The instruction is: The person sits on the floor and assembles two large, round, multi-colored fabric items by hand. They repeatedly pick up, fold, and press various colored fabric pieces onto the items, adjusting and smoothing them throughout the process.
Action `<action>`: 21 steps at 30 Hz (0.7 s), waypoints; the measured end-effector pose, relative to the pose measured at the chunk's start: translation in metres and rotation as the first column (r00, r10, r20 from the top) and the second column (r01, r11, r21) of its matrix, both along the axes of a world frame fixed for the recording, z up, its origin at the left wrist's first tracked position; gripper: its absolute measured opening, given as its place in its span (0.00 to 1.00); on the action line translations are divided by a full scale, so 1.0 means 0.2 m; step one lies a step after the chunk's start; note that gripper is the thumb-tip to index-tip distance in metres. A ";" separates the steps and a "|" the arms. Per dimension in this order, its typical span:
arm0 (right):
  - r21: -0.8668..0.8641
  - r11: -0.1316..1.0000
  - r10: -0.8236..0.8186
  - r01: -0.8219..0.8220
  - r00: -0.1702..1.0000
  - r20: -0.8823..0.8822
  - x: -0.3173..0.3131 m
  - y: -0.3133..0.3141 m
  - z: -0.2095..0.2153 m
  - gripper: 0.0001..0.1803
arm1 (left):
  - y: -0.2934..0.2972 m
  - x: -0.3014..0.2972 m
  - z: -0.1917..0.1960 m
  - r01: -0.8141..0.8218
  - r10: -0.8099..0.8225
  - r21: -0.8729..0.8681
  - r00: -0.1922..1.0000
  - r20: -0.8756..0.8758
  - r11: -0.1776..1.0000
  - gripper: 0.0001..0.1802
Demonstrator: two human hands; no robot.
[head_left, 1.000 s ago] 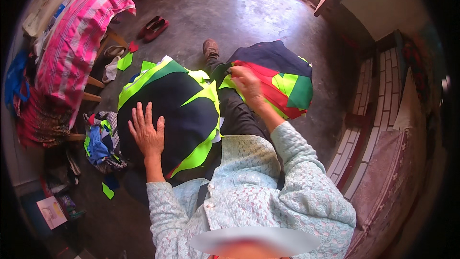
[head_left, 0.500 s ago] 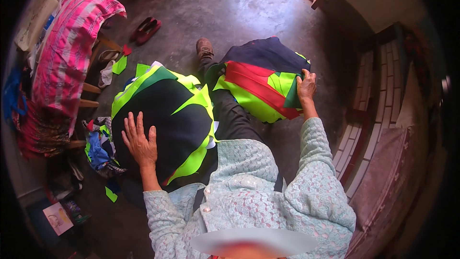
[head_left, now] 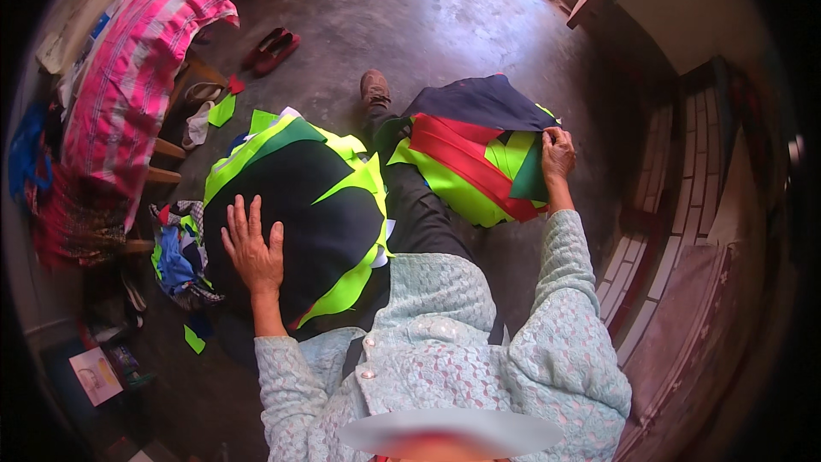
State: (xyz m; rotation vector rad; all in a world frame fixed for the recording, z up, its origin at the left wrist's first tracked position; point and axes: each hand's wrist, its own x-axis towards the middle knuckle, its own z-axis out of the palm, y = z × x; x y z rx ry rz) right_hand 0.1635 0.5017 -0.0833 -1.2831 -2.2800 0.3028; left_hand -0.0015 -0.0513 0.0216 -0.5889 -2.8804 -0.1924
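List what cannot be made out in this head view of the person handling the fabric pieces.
- Right hand fingertips: tucked into the multicoloured fabric pile, so its grip is unclear.
- Fabric under the left hand: the black and neon piece hides its own underside.
- Small scraps by the stool: too small to identify.

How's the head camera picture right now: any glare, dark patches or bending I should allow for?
Head view: daylight from the upper right puts a pale sheen on the floor; the rim is black and the brick wall bends near it. Left hand on the black-and-yellow cloth and right hand on the multicoloured pile are sharp and evenly lit.
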 end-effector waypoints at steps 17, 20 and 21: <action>-0.220 0.920 0.059 -0.324 0.670 -0.740 -0.33 0.06 0.15 0.06 | 0.02 0.00 0.02 -0.004 0.004 0.041 1.000 -0.009 0.999 0.31; -0.220 0.819 0.016 -0.530 0.405 -0.914 -0.43 -0.01 0.28 0.06 | 0.02 0.00 0.01 -0.003 0.004 0.052 1.000 -0.014 0.999 0.31; -0.252 0.765 -0.037 -0.593 0.350 -0.936 -0.46 -0.01 0.33 0.06 | 0.02 0.01 0.01 -0.004 0.005 0.059 1.000 -0.011 0.998 0.31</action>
